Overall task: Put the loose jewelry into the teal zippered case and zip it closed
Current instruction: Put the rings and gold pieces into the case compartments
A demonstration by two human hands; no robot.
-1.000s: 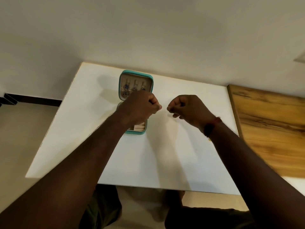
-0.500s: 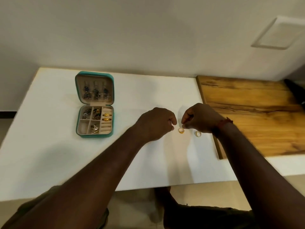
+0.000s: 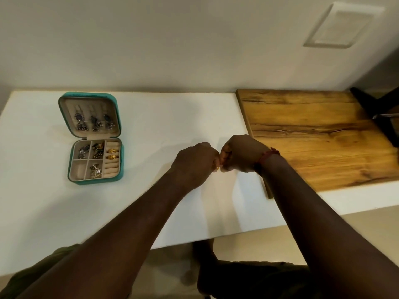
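Observation:
The teal zippered case (image 3: 64,117) lies open on the left of the white table (image 3: 164,117). Dark dangling earrings hang in its lid. Its tray holds dark jewelry pieces and two gold rings (image 3: 112,153) in the ring rolls. Right of the case, my left hand (image 3: 194,165) and my right hand (image 3: 241,154) meet knuckle to knuckle just above the tabletop. Both have curled fingers, and their fingertips pinch a small gold ring (image 3: 218,168) between them. Only a sliver of that ring shows. Anything under my right hand is hidden.
A wooden board (image 3: 313,137) lies on the table's right part, right beside my right wrist. A dark object (image 3: 386,117) sits at the far right edge. The wall runs along the table's back. My knees show below the table's front edge.
The view swung right over the last second. Two gold rings lay bare on the table half a second ago. Both hands have since closed together over that spot, covering them.

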